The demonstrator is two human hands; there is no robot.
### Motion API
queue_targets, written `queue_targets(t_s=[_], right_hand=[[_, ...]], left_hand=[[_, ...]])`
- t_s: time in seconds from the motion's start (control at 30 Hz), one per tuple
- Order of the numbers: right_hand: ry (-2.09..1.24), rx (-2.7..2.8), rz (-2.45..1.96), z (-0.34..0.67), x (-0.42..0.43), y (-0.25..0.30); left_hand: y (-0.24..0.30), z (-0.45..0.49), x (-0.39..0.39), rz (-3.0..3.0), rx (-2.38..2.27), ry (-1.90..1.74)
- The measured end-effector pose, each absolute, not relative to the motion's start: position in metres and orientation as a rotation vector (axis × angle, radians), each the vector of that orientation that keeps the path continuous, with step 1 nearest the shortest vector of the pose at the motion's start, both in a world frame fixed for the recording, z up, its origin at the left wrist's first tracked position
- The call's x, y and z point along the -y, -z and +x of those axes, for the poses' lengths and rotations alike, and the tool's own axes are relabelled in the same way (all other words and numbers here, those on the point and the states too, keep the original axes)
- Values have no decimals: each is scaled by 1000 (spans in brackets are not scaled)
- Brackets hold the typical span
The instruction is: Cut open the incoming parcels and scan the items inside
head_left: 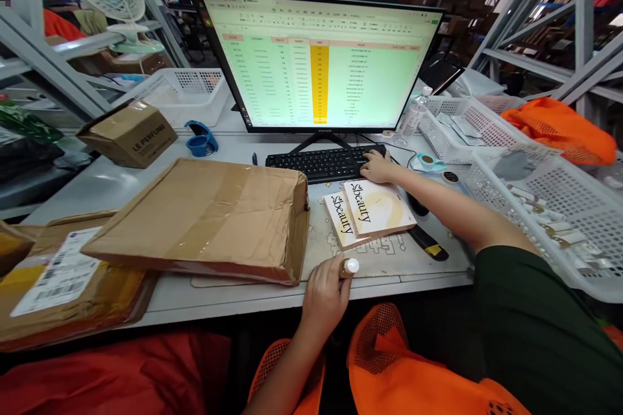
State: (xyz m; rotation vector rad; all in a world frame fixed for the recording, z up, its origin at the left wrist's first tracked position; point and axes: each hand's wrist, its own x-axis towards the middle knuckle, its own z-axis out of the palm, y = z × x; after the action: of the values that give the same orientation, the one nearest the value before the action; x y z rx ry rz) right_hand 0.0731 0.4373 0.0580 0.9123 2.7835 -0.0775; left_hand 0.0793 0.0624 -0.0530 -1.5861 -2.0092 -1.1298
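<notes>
My left hand (325, 295) is closed around a small bottle with a white cap (351, 266), just past the desk's front edge; most of the bottle is hidden by my fingers. Farther forward, my right hand (377, 165) rests on the right end of the black keyboard (321, 163), fingers spread over the keys. Two flat white boxes marked "beauty" lie between my hands, the upper box (377, 207) overlapping the lower box (338, 220). Beside them are a black mouse (417, 203) and a black and yellow box cutter (429, 244). A monitor (321, 65) behind the keyboard displays a spreadsheet.
A large cardboard box (209, 214) covers the desk's left side, next to a labelled parcel (63, 285). Behind sit a perfume carton (131, 133) and a blue tape dispenser (201, 139). White baskets (549, 207) and a clear bottle (413, 117) stand at right.
</notes>
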Motion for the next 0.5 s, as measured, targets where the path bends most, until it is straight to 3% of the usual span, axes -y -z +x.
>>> queue_targets(t_s=[0.23,0.37,0.5], right_hand=[[168,-2996,852,107,-394,-88],[312,-3140,576,150,-356,-96],[404,-2969,932,164,-375,-102]], left_hand=[[53,77,-65,-1635,2031,1116],[57,74,-65,-1681,2014,1158],[59,74,-66,-1716,2029,1183]])
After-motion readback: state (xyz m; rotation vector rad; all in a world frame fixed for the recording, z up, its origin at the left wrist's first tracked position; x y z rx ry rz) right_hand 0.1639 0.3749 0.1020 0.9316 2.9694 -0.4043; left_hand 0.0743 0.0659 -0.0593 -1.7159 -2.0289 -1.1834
